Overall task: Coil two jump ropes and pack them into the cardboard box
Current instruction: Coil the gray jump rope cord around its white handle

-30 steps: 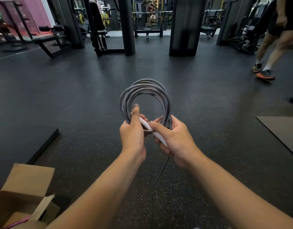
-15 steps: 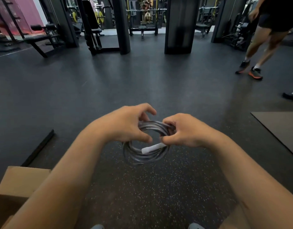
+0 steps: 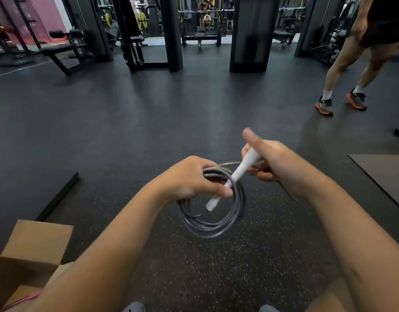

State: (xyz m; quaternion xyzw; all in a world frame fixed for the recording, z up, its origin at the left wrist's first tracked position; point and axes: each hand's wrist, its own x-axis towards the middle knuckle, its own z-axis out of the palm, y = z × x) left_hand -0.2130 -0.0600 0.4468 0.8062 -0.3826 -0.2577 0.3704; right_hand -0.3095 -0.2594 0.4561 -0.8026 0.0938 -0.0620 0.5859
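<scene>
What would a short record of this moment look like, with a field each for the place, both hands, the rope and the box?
Place: gym with dark speckled rubber floor
Left hand: grip closed around the coiled grey jump rope
Right hand: grip closed on the rope's white plastic handle, which lies across the coil
Rope: looped, held in the air
Open brown cardboard box: lower left on the floor, something pink inside
Bystander: a person's legs, far right

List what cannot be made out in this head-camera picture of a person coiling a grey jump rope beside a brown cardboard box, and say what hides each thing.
- Inside of the brown cardboard box: cut off by the picture's lower left edge and covered by the left forearm.
- Thin pink item in the box: mostly hidden, so it cannot be identified.
- Second handle of the grey coiled jump rope: hidden; only one white handle shows, between left hand and right hand.
</scene>
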